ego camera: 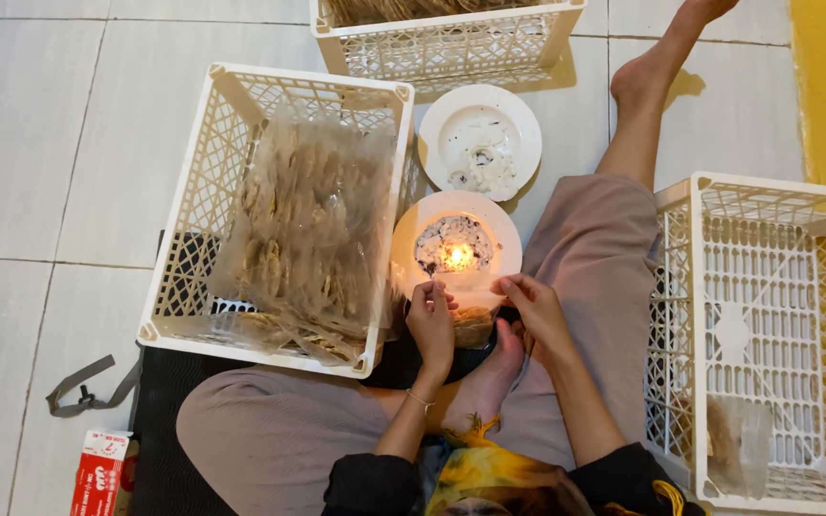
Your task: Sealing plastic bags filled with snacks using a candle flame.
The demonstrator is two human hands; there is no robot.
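White tiled floor (40,143), both hands pinching a clear snack packet (473,323), left hand (430,320), right hand (535,308), beside candle plate (456,250)

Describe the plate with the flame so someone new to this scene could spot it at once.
Start at the white crate filled with bagged snacks on the tiled floor. Just right of it lie two white plates; take the nearer plate, right above the person's hands. Unlike the far plate, it holds a small burning flame.
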